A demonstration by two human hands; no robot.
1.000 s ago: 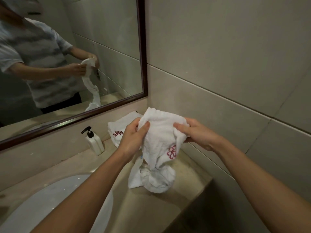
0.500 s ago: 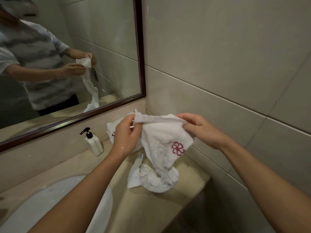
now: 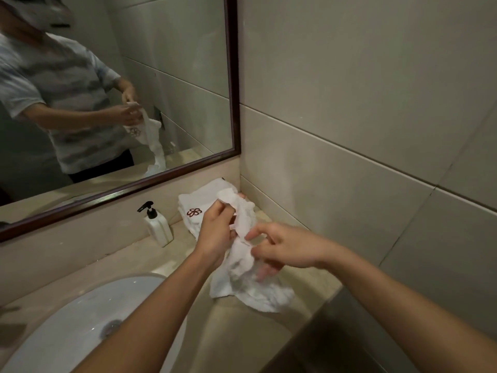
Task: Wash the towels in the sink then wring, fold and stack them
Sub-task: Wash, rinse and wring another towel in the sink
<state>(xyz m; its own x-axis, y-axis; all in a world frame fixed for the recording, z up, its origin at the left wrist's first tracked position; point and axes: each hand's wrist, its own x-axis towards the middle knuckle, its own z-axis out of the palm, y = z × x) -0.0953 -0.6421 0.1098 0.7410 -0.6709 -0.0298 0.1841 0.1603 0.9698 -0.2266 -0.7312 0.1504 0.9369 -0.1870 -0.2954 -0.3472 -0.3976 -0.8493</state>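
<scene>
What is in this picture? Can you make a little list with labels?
place: bathroom counter in a tiled corner
left hand: grips the upper part of a white towel
right hand: fingers curled on the same towel, lower down
towel's bottom end: crumpled on the counter
folded towels: stacked in the corner, red flower mark showing
soap bottle: upright, left of the stack
sink: white, drain visible
mirror: reflects the person

Dim, soft indoor light; wide-angle bending at edges, slight blur.
</scene>
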